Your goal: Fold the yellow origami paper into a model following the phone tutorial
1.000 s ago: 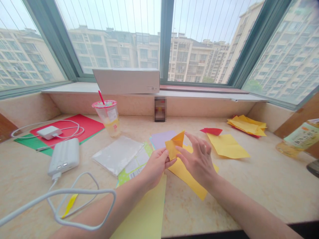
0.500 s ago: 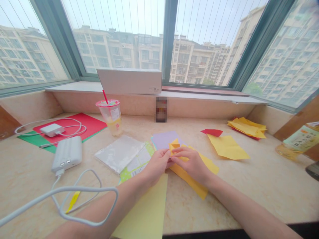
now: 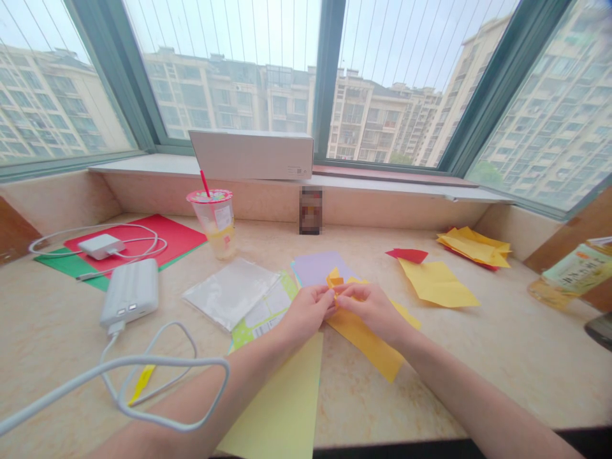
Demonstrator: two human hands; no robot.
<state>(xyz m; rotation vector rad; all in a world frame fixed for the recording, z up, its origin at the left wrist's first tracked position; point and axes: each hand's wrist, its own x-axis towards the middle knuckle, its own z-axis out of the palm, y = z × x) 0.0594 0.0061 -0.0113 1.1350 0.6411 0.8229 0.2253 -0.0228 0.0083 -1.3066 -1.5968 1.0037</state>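
Note:
My left hand [image 3: 306, 312] and my right hand [image 3: 370, 307] meet at the middle of the ledge, both pinched on a small folded orange paper [image 3: 335, 278]. Only its top corner shows above my fingers. The hands rest low over a larger orange-yellow sheet [image 3: 370, 341] lying flat. A lilac sheet [image 3: 318, 268] lies just behind them, and a pale yellow sheet [image 3: 282, 408] lies under my left forearm.
A drink cup with a red straw [image 3: 216, 220] stands at the back left. A white power bank [image 3: 131, 294] with looping cables [image 3: 143, 382] lies left. A clear plastic sleeve [image 3: 229, 293], yellow sheets [image 3: 437, 284], a paper pile [image 3: 473, 245] and a bottle [image 3: 571, 271] lie around.
My right hand, open a second ago, has closed onto the folded paper. Both hands have lowered it from an upright hold down toward the flat sheet.

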